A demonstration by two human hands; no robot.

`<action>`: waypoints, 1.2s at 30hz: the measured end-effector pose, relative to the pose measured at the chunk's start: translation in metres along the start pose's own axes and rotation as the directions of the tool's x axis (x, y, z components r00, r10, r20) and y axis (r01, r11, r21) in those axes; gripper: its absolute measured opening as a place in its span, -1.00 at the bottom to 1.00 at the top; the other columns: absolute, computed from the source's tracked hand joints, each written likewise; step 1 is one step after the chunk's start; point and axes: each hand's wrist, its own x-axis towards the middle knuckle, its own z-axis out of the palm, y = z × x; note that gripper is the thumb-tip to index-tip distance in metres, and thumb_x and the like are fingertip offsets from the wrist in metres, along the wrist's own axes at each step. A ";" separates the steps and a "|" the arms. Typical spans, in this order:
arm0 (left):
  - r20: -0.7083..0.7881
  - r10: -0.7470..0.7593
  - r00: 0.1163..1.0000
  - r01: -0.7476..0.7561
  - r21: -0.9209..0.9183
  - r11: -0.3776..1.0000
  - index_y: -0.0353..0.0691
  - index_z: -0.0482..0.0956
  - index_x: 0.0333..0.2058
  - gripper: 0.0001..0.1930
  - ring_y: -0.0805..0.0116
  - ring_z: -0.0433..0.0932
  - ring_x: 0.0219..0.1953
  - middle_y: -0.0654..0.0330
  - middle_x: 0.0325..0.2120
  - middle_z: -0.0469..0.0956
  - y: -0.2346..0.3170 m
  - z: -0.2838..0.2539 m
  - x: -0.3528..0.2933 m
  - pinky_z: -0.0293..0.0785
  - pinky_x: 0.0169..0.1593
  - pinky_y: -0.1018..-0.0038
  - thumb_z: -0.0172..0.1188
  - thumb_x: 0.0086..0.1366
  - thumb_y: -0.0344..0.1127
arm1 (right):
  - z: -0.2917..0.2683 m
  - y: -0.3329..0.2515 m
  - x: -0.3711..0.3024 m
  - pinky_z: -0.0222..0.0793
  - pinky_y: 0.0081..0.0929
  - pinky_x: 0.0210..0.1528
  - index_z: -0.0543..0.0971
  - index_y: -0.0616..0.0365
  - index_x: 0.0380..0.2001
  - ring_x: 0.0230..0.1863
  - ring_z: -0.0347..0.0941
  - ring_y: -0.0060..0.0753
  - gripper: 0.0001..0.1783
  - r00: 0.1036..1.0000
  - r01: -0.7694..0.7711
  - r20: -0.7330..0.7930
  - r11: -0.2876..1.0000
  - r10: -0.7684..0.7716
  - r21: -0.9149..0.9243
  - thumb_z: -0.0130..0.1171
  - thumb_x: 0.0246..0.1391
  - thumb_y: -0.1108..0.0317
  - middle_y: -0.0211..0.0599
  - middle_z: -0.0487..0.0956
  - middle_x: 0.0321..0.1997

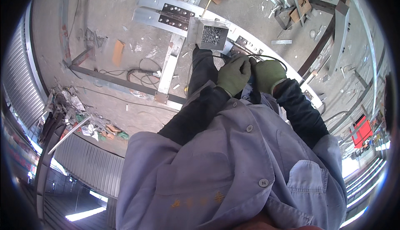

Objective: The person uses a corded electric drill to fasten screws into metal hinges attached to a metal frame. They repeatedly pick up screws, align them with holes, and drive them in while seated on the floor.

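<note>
1. Black cable [266,57] loops just above both gloved hands, over a curved steel beam [250,42].
2. Left hand [234,75], in a green glove, curls shut beside the right.
3. Right hand [268,75] closes likewise; what they grip cannot be told.
4. A metal box of screws [211,34] sits just beyond the left hand.

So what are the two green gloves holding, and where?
Both the left hand and right hand close together around something dark with a black cable. What it is, and which part they grip, cannot be told.
</note>
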 end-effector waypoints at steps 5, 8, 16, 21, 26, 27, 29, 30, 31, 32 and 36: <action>0.152 -0.171 0.974 0.180 -0.051 0.982 -0.13 0.76 -0.01 -0.73 -0.12 0.76 -0.03 0.06 -0.04 0.78 0.002 -0.019 0.000 0.71 0.05 0.09 0.24 0.55 -0.12 | 0.007 -0.008 0.002 0.70 0.03 -0.07 0.52 0.35 0.28 -0.10 0.79 0.17 -0.28 0.999 -0.048 0.009 0.998 0.047 0.035 0.42 0.09 0.22 0.03 0.80 -0.19; 0.187 -0.254 0.949 0.267 -0.051 0.962 -0.13 0.77 0.00 -0.72 -0.13 0.77 -0.09 0.03 -0.09 0.80 0.010 -0.045 0.000 0.70 0.01 0.07 0.26 0.54 -0.11 | 0.011 -0.007 0.002 0.70 0.05 -0.04 0.55 0.31 0.25 -0.07 0.80 0.17 -0.32 0.998 -0.052 -0.029 0.999 0.052 0.004 0.41 0.10 0.21 0.02 0.81 -0.17; 0.105 -0.036 0.994 -0.023 0.506 0.862 -0.19 0.74 -0.05 -0.75 -0.19 0.79 -0.17 -0.04 -0.21 0.78 -0.052 -0.071 0.025 0.71 -0.09 -0.04 0.22 0.51 -0.18 | 0.028 -0.005 -0.004 0.70 0.07 0.03 0.59 0.11 0.26 -0.02 0.79 0.23 -0.34 0.990 -0.128 -0.045 0.988 0.132 0.086 0.38 0.10 0.12 0.05 0.82 -0.10; 0.195 -0.193 0.962 -0.024 0.760 0.649 -0.24 0.64 0.06 -0.70 -0.14 0.82 -0.11 -0.03 -0.10 0.75 -0.060 -0.048 0.064 0.74 -0.07 -0.04 0.21 0.48 -0.22 | 0.039 -0.006 -0.014 0.69 0.07 0.05 0.59 0.11 0.31 -0.02 0.79 0.22 -0.31 0.985 -0.136 -0.086 0.979 0.150 0.153 0.37 0.12 0.10 0.04 0.82 -0.07; 0.171 -0.212 0.962 -0.070 0.907 0.415 -0.22 0.74 0.02 -0.71 0.01 0.85 -0.08 0.01 -0.05 0.76 -0.072 -0.019 0.094 0.77 -0.10 0.05 0.25 0.44 -0.22 | 0.044 -0.006 -0.020 0.68 0.08 0.04 0.51 0.13 0.46 -0.03 0.79 0.24 -0.17 0.982 -0.148 -0.082 0.963 0.170 0.226 0.35 0.10 0.12 0.05 0.82 -0.07; 0.150 -0.271 0.951 -0.044 0.932 0.361 -0.14 0.81 -0.01 -0.73 0.02 0.85 -0.06 0.02 -0.08 0.80 -0.083 -0.010 0.100 0.76 -0.12 0.06 0.27 0.44 -0.21 | 0.048 -0.006 -0.018 0.68 0.08 0.04 0.50 0.14 0.47 -0.03 0.79 0.24 -0.15 0.982 -0.144 -0.084 0.963 0.167 0.227 0.35 0.09 0.14 0.06 0.82 -0.08; 0.220 -0.398 0.891 -0.043 0.912 0.408 -0.09 0.80 0.12 -0.66 0.01 0.83 0.00 -0.08 0.11 0.74 -0.100 -0.008 0.118 0.75 -0.05 0.05 0.30 0.45 -0.17 | 0.051 -0.004 -0.017 0.68 0.08 0.04 0.48 0.15 0.49 -0.03 0.79 0.25 -0.12 0.982 -0.141 -0.094 0.963 0.166 0.228 0.35 0.07 0.17 0.08 0.82 -0.10; 0.254 -0.458 0.852 -0.037 0.901 0.432 -0.06 0.80 0.18 -0.62 0.00 0.83 0.04 -0.13 0.20 0.71 -0.105 -0.006 0.123 0.74 -0.01 0.04 0.32 0.46 -0.15 | 0.053 -0.003 -0.017 0.67 0.08 0.04 0.50 0.16 0.47 -0.03 0.79 0.26 -0.14 0.981 -0.133 -0.108 0.962 0.162 0.238 0.36 0.06 0.18 0.09 0.82 -0.11; 0.237 -0.479 0.845 -0.042 0.923 0.382 0.00 0.85 0.11 -0.69 0.00 0.82 0.10 -0.07 0.18 0.75 -0.110 -0.001 0.124 0.74 0.06 0.05 0.30 0.50 -0.13 | 0.055 -0.003 -0.016 0.67 0.08 0.04 0.51 0.18 0.45 -0.03 0.78 0.26 -0.15 0.980 -0.124 -0.122 0.961 0.158 0.247 0.36 0.05 0.20 0.10 0.81 -0.12; 0.263 -0.473 0.841 -0.058 0.913 0.404 0.00 0.86 0.09 -0.69 0.01 0.82 0.12 -0.04 0.17 0.77 -0.115 0.003 0.128 0.74 0.06 0.04 0.30 0.50 -0.13 | 0.056 -0.003 -0.016 0.67 0.09 0.04 0.52 0.19 0.43 -0.04 0.78 0.27 -0.16 0.979 -0.114 -0.136 0.960 0.152 0.254 0.36 0.04 0.21 0.11 0.81 -0.13; 0.292 -0.447 0.846 -0.095 0.906 0.412 0.01 0.88 0.04 -0.71 0.05 0.80 0.18 0.08 0.09 0.84 -0.116 0.008 0.136 0.74 0.09 0.04 0.27 0.52 -0.12 | 0.055 -0.001 -0.017 0.67 0.09 0.03 0.56 0.23 0.32 -0.05 0.78 0.28 -0.25 0.979 -0.107 -0.134 0.953 0.150 0.284 0.37 0.04 0.22 0.13 0.81 -0.14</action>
